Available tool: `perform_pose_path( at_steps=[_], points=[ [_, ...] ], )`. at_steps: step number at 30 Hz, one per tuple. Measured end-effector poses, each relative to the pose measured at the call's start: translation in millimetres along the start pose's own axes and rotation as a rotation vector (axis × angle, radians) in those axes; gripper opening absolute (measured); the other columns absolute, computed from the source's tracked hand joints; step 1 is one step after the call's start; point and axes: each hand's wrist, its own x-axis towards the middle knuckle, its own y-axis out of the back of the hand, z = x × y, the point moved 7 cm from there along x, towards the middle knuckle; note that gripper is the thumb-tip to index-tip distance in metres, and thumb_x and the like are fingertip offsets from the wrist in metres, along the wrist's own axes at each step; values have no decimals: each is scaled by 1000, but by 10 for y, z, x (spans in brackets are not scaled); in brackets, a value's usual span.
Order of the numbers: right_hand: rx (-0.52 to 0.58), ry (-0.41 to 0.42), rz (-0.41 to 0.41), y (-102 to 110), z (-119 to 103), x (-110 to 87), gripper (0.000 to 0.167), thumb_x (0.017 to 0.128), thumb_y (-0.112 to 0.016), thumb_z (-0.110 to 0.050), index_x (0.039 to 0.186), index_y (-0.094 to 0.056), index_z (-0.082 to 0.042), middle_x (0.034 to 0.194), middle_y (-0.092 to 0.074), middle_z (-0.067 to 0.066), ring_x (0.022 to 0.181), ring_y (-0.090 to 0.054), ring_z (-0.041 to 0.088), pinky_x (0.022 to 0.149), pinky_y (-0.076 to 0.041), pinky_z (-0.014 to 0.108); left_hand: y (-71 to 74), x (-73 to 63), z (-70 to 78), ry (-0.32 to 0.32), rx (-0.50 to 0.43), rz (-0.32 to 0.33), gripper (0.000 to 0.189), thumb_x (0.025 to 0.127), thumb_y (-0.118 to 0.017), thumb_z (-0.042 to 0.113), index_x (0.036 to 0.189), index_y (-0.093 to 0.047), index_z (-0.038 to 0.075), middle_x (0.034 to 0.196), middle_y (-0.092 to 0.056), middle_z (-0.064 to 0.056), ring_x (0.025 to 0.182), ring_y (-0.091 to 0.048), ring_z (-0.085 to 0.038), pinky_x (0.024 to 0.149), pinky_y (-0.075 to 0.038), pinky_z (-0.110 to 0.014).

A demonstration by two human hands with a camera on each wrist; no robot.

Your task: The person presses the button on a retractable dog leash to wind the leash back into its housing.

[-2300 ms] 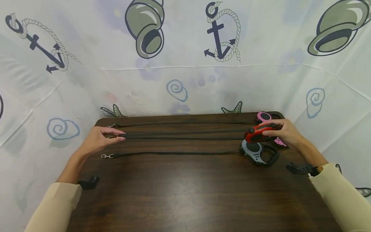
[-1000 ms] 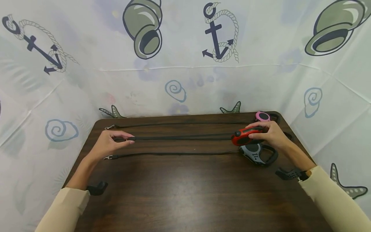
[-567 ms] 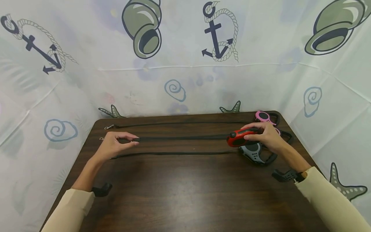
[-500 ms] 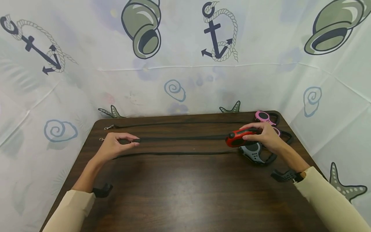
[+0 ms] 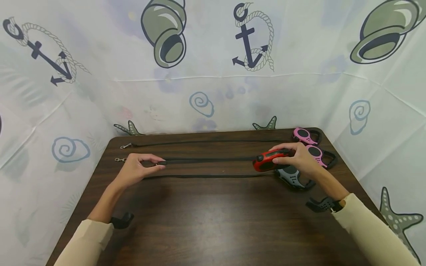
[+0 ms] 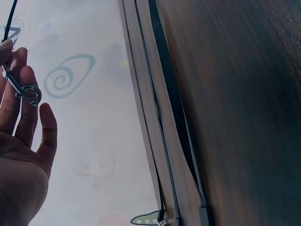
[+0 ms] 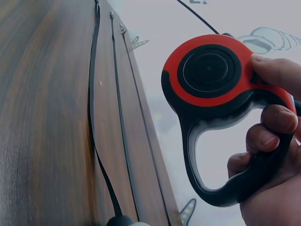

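My right hand (image 5: 297,159) grips a red and black retractable dog leash (image 5: 266,161) by its casing, held above the table. In the right wrist view the casing (image 7: 202,70) shows a round black disc and a black loop handle. A black strap (image 5: 209,160) runs from it leftward to my left hand (image 5: 138,168), whose thumb and fingers pinch its end. The metal snap hook (image 6: 30,94) of that end hangs across the fingers in the left wrist view. Beneath the right hand lies a grey retractable leash (image 5: 291,176), partly hidden by the red one.
Two pink retractable leashes (image 5: 304,136) lie at the table's back right corner. Their black straps and the grey leash's strap (image 5: 209,176) stretch left across the dark wooden table (image 5: 213,221). Snap hooks (image 5: 125,146) lie at the left ends. A printed cloth (image 5: 206,55) surrounds the table.
Both hands have moved inward and slightly nearer, carrying the red leash to the left and its strap end to the right. The pink leashes behind have come into fuller view.
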Motion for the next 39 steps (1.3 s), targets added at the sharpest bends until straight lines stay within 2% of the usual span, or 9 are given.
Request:
perform_pose_path(
  at_steps=[7,14,19,24,31,39],
  points=[
    [35,10,-12,-101,-25,33,31,94,-78,-6,124,-75,-2,116,-76,4,90,-66,26,75,-58,31,-68,22,89,-18,-12,-1,18,89,-88,15,106,-84,13,98,-80,-2,90,-68,-9,71,-55,-26],
    [144,-5,-43,-226,-36,50,33,95,-77,-6,127,-73,0,118,-74,8,97,-67,28,82,-61,36,-131,31,128,-14,-30,-7,17,89,-88,15,105,-84,14,96,-80,-1,90,-69,-11,74,-55,-24],
    [113,-10,-33,-290,-11,62,33,95,-78,-8,126,-74,-2,117,-75,7,97,-68,27,82,-61,34,-174,42,132,-5,-36,-13,17,89,-88,17,105,-84,14,96,-79,-2,89,-69,-11,69,-54,-25],
    [120,-5,-26,-349,6,83,33,93,-78,-5,125,-74,0,117,-76,7,98,-69,26,82,-60,31,-216,55,155,-2,-44,-20,17,89,-88,19,105,-84,15,95,-79,-2,88,-68,-12,60,-49,-27],
    [106,2,-36,-429,-28,111,33,93,-79,-8,125,-75,-3,118,-76,8,98,-69,28,82,-60,32,-276,67,170,18,-68,-27,17,89,-88,20,105,-84,14,96,-79,-2,89,-68,-14,63,-51,-27],
    [124,-6,-46,-507,-31,145,33,93,-80,-8,125,-75,-3,119,-76,10,96,-70,28,82,-61,33,-377,117,186,34,-90,-44,17,89,-89,22,105,-84,16,95,-78,-4,86,-66,-18,51,-43,-28]
  ],
)
